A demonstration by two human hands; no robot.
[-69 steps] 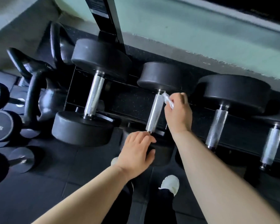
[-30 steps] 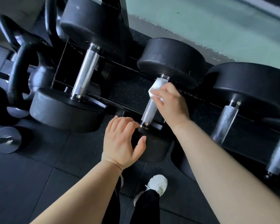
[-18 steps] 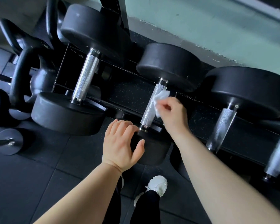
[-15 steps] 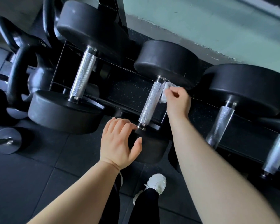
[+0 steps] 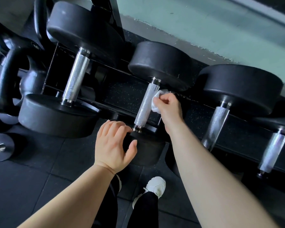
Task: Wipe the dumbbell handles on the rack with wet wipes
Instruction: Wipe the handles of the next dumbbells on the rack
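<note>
From the head camera I look down over both bare forearms at the rack, which carries a row of black dumbbells with knurled silver handles.

My right arm reaches forward from the lower right, wrist bent slightly inward. The right hand is curled into a loose fist, and its fingertips and thumb pinch a crumpled white wet wipe. The wipe is pressed against the right side of the middle handle, roughly at the upper half of its length, just below the far head.

My left arm comes up from the lower left. The left hand sits on the near head of the same dumbbell, its four fingers bent over the head's top edge close to the collar of the handle and its thumb spread out across the head's front face, so it grips that head.

The left handle and the two handles to the right lie on the rack, apart from both hands. A kettlebell stands at the far left. Below the arms I see a white shoe on the dark tiled floor, and a pale green wall runs behind the rack.
</note>
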